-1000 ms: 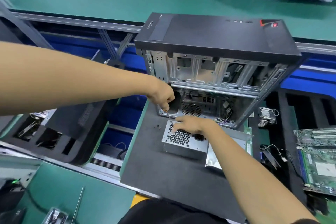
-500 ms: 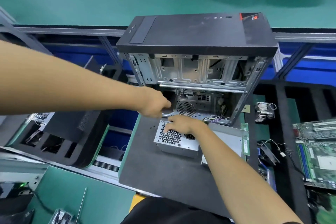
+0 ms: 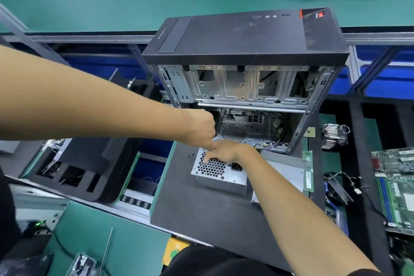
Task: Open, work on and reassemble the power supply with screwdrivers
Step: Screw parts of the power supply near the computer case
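A grey metal power supply [image 3: 220, 173] with a honeycomb grille lies on a black mat [image 3: 201, 219], in front of the open computer case [image 3: 246, 40]. My right hand [image 3: 226, 152] rests on its top with the fingers spread flat. My left hand [image 3: 199, 130] is curled in a fist just above the unit's far left corner. It grips a thin screwdriver that points down at that corner, and the fist hides almost all of the tool.
A bare metal panel [image 3: 284, 170] and a memory stick [image 3: 308, 172] lie right of the power supply. Farther right are a heatsink [image 3: 333, 136] and a motherboard [image 3: 396, 186]. A black foam tray [image 3: 74, 163] sits left. A long screwdriver [image 3: 107, 251] lies near bottom left.
My left hand has come down and right, from the case opening to the power supply's far left corner. My right hand has stayed on the unit's top.
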Available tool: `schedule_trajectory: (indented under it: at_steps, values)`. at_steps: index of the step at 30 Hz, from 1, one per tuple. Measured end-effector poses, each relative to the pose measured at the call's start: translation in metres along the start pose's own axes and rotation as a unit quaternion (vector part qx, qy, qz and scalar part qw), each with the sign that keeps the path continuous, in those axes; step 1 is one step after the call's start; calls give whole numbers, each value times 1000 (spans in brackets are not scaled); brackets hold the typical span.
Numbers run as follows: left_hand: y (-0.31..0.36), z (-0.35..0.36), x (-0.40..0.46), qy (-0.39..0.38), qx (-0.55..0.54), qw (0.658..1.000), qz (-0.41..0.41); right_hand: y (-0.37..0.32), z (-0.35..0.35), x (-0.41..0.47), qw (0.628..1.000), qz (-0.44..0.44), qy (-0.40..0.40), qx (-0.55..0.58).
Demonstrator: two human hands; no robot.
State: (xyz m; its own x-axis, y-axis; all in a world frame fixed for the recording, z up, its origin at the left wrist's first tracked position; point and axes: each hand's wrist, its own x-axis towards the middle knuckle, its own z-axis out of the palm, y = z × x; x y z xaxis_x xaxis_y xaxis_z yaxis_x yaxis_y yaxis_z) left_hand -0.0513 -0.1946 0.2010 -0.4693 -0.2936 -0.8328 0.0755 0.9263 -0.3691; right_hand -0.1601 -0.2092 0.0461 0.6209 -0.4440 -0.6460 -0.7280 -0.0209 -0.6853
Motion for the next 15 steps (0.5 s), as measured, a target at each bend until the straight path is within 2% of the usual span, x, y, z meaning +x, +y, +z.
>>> schedule_trajectory:
  at_steps: [2,4,5,6,7,9,10,11,12,15]
  values:
    - [1,-2,2,0,3,1000,-10,0,0,-1,1000,-6,3,5]
    - [-1,1,1,-5,-111,990,-82,1,0,-1,1000,-7,4,-5]
    - [-2,3,0,-14,-192,972,-134,1,1,-1,1000,-8,8,-7]
    - [-5,7,-2,-29,-283,941,-181,2,2,-2,1000,-9,11,-4]
    - [-7,13,-2,-51,-385,896,-216,2,2,-3,1000,-11,16,0]
    - [-7,27,-4,-119,-575,773,-241,3,5,-6,999,-20,36,-8]
    - [-5,30,-5,-149,-627,728,-234,3,6,-7,998,-25,50,-25]
    - [-3,32,-6,-160,-640,716,-229,4,8,-9,997,-28,63,-47]
    - [-3,32,-6,-157,-621,734,-227,5,9,-9,995,-29,71,-68]
    - [-3,25,-5,-129,-468,851,-202,5,9,-8,994,-31,59,-84]
